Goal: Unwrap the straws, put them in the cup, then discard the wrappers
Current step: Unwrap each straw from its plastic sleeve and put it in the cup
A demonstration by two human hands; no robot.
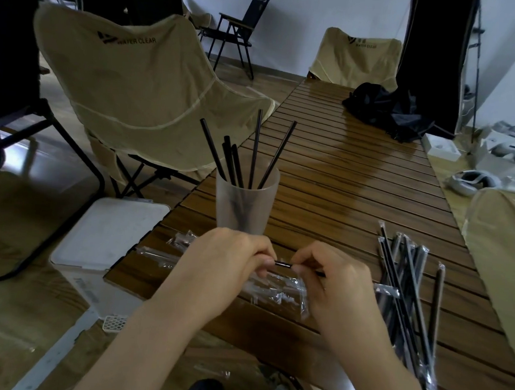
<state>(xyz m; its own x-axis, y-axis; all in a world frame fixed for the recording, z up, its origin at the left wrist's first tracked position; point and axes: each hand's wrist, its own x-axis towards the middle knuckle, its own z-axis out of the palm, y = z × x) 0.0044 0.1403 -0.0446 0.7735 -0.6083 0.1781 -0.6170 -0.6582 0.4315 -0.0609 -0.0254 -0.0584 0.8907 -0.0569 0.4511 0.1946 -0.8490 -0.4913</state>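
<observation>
Head view: left hand [227, 265] and right hand [339, 287] each pinch one black straw [283, 264] between them, above empty wrappers [277, 290] on the slatted tabletop [357, 183]. Frosted cup [244, 206] behind holds six straws; wrapped straws [405, 284] lie right. White bin [107, 239] stands left.

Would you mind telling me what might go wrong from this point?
1. The cup stands just behind both hands; the left hand could tip it while pulling the straw free.
2. Empty wrappers lie loose near the table edge and could slide off.
</observation>
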